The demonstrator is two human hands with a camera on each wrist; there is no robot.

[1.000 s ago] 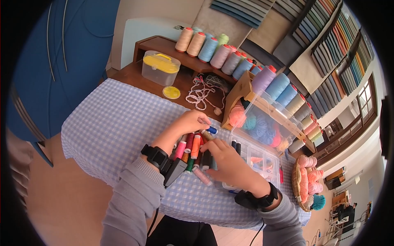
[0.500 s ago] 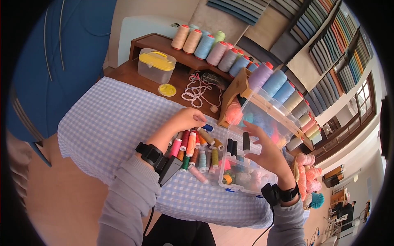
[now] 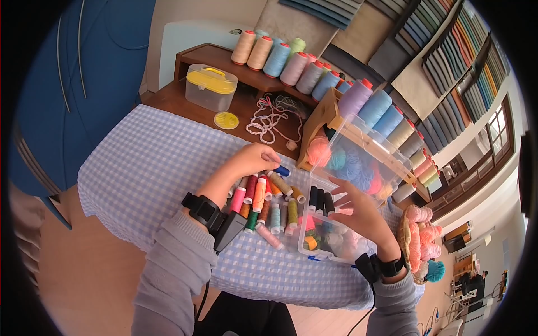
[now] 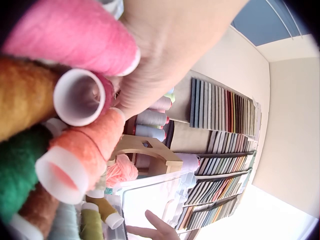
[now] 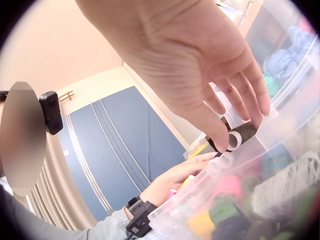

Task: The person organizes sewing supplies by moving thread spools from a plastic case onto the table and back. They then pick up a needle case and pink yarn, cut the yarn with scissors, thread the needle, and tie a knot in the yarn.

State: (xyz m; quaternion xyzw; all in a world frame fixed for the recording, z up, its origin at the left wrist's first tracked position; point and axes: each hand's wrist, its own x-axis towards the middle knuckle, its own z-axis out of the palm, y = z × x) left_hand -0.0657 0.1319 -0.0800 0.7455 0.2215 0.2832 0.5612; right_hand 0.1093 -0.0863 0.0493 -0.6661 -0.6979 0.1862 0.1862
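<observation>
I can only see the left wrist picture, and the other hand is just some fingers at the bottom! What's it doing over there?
Observer: The right hand has a dark spool between its thumb and fingers.
Operator: Ooh, are there any more dark ones?
Observer: Yes, two more dark spools stand side by side in the box.
Operator: And my left hand? I can't see its fingertips at all. What's there?
Observer: A blue spool is right at the fingertips of the left hand; whether they grip it, I can't tell.
</observation>
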